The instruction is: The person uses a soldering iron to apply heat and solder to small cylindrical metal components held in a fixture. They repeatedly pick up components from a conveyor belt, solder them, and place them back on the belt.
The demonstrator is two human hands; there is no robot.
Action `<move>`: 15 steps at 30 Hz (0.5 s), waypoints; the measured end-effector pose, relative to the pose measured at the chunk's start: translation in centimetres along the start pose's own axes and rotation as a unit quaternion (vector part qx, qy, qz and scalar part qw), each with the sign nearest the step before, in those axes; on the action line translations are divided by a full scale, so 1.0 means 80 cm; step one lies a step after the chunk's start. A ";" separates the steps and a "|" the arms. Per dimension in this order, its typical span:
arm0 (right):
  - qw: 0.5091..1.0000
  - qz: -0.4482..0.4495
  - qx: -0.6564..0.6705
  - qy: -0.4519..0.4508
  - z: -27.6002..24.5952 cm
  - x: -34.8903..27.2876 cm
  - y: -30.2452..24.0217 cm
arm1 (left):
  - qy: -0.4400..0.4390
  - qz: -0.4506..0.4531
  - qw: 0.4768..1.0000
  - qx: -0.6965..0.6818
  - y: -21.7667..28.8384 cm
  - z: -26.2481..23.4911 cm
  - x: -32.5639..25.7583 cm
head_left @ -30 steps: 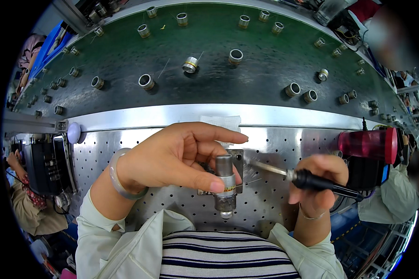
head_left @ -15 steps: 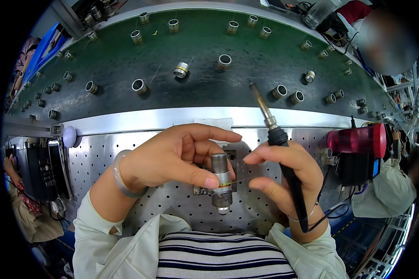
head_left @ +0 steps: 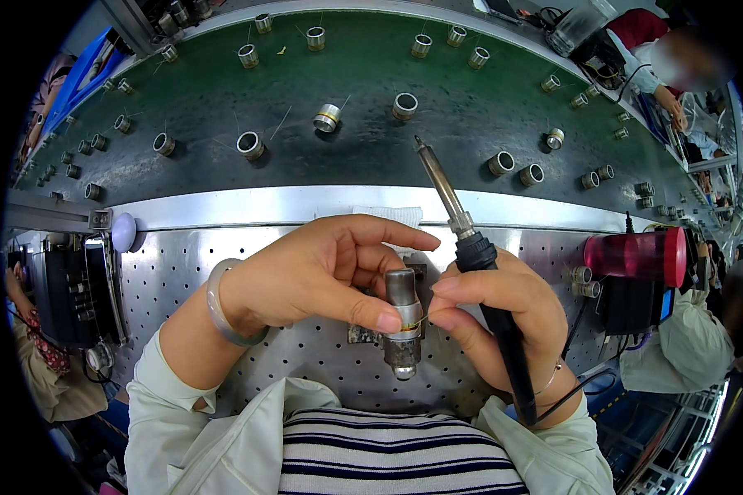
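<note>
Head view: over the perforated metal desk [head_left: 182, 272], my right fingers [head_left: 489, 289] cradle the soldering iron [head_left: 476, 252]. My left fingers [head_left: 388, 233] are clamped on the middle of the metal cylinder [head_left: 401, 289], which looks heavy, rigid, perhaps slick, so best gripped there. Right thumb and forefinger seem pinched together on its fine wire [head_left: 422, 320], probably easily bent or snapped.

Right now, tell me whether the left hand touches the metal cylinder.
Touching: in the head view, the left hand has its thumb against the metal cylinder.
</note>
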State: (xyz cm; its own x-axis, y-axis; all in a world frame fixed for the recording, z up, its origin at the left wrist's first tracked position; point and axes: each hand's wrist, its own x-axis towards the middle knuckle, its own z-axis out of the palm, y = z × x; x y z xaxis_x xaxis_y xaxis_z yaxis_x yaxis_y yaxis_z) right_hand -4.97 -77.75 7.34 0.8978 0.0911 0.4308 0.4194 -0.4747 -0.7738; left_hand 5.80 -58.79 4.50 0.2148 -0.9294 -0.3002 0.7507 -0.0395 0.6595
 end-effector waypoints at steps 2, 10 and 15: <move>1.000 -0.001 0.006 -0.001 0.002 0.001 0.000 | 0.002 0.006 1.000 -0.004 -0.004 -0.001 0.002; 0.999 0.016 0.031 0.009 -0.004 0.002 -0.006 | 0.000 0.007 1.000 0.019 -0.003 0.002 0.005; 0.999 0.038 0.029 0.021 -0.017 -0.006 -0.002 | 0.000 0.012 1.000 0.021 -0.005 0.004 0.008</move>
State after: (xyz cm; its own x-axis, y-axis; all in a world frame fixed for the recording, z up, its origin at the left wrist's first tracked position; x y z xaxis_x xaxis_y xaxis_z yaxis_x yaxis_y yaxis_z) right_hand -5.62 -78.89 7.86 0.9212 0.0198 0.3886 0.3592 -0.4276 -0.8296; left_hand 5.45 -59.47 4.23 0.2325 -0.9306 -0.2827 0.7180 -0.0319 0.6953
